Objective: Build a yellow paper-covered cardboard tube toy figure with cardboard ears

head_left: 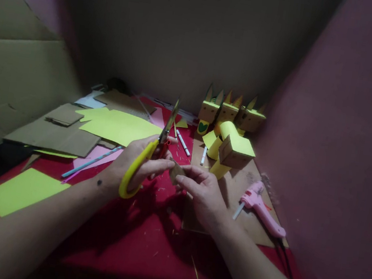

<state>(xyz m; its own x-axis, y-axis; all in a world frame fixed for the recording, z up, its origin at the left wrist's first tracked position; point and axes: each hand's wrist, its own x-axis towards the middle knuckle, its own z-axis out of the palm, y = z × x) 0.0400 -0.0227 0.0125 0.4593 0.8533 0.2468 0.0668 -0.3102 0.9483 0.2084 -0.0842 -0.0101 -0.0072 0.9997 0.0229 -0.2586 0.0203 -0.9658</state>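
My left hand (141, 160) is closed around a pair of scissors (134, 169) with yellow handles, the blades pointing up and away. Its fingertips also touch a small brown piece of cardboard (176, 172). Thumb and fingers of my right hand (204, 191) pinch that same piece from the other side, above the red tabletop (141, 249). Just beyond my right hand stands a cardboard box-shaped head (238, 152) with a yellow top, beside yellow paper tubes (214, 147).
A pink glue gun (260, 206) lies on a cardboard sheet (245, 185) at the right. Several eared box figures (228, 112) stand at the back. Cardboard scraps (57, 134), yellow paper (125, 125) and a blue stick (91, 162) lie left. White markers (183, 143) lie mid-table.
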